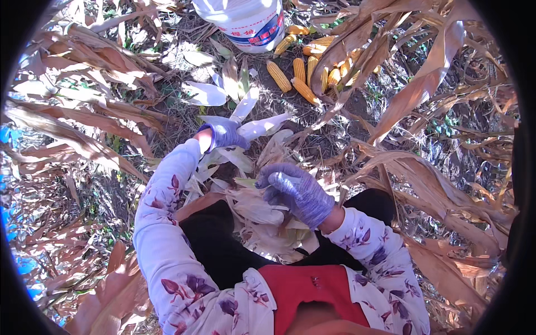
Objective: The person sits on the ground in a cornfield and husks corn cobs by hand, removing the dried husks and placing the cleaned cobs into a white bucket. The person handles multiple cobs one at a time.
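Observation:
My left hand [226, 133], in a purple-grey knit glove, is closed around the base of pale corn husks [264, 127]. Their leaves fan out beyond its fingers; whether a cob is under the palm is hidden. My right hand [295, 190], gloved alike, hovers with curled fingers above a heap of dry husks [259, 213] between my knees. Whether those fingers hold anything cannot be made out. Past my hands, bare yellow corn cobs [278, 76] lie in a loose pile on the soil.
A white plastic bucket [251, 29] bearing printed writing stands at the top, beside the cobs. Dry corn stalks and leaves [418, 100] arch in from the right, partly over the pile. More dry leaves [79, 130] cover the left. My dark-trousered knees [209, 234] flank the husk heap.

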A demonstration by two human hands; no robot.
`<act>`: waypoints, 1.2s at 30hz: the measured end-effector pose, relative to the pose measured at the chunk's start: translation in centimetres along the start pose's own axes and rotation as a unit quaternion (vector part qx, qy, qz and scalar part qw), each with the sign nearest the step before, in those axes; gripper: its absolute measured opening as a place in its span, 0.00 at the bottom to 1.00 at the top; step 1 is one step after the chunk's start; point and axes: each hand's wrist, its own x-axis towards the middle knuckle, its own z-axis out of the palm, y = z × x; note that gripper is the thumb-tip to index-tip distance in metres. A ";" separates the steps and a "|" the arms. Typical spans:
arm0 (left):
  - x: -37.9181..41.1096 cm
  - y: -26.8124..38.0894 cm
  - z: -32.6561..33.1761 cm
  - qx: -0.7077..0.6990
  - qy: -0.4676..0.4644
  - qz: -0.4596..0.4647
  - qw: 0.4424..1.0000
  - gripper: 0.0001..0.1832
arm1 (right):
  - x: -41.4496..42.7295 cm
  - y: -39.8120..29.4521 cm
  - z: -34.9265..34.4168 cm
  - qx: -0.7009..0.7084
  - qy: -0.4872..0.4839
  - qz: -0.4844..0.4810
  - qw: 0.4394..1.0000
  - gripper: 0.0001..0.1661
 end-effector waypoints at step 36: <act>-13.8 8.4 4.0 0.028 0.415 0.182 0.891 0.14 | 3.0 -2.0 1.3 -0.331 0.010 -0.297 0.896 0.15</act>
